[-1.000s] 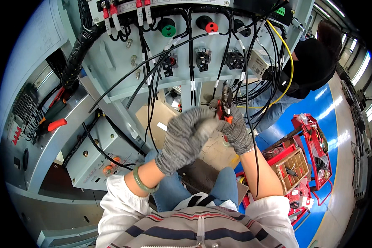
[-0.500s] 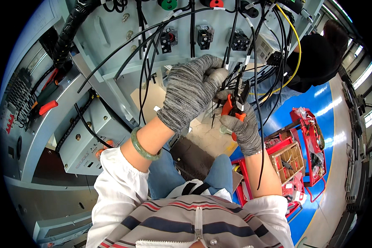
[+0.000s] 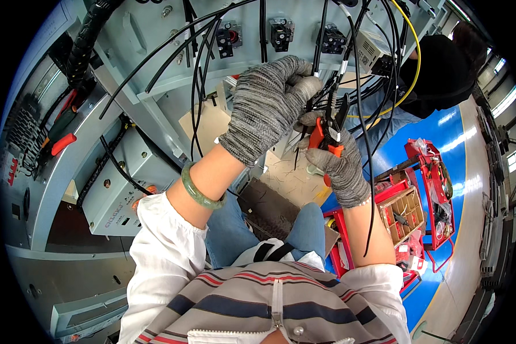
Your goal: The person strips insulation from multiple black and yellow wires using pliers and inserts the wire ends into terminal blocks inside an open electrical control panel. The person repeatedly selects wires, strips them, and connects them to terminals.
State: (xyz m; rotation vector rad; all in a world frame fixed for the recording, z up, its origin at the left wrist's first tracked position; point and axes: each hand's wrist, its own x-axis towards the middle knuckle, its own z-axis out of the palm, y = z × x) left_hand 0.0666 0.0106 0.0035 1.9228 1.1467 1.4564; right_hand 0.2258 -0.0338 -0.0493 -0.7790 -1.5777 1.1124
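The gloved left hand (image 3: 269, 112) is curling nearly closed, and its thumb and fingers are pinching black wires (image 3: 318, 51). The gloved right hand (image 3: 340, 171) is wrapping around the orange-handled pliers (image 3: 328, 134). The pliers are pointing up just beside the left hand, below the pale panel (image 3: 305, 34). I cannot tell if their tips are touching any wire.

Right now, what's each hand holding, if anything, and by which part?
The right hand holds pliers by their orange handles. The left hand appears to pinch a black wire near its white sleeve; the exact grip is hidden.
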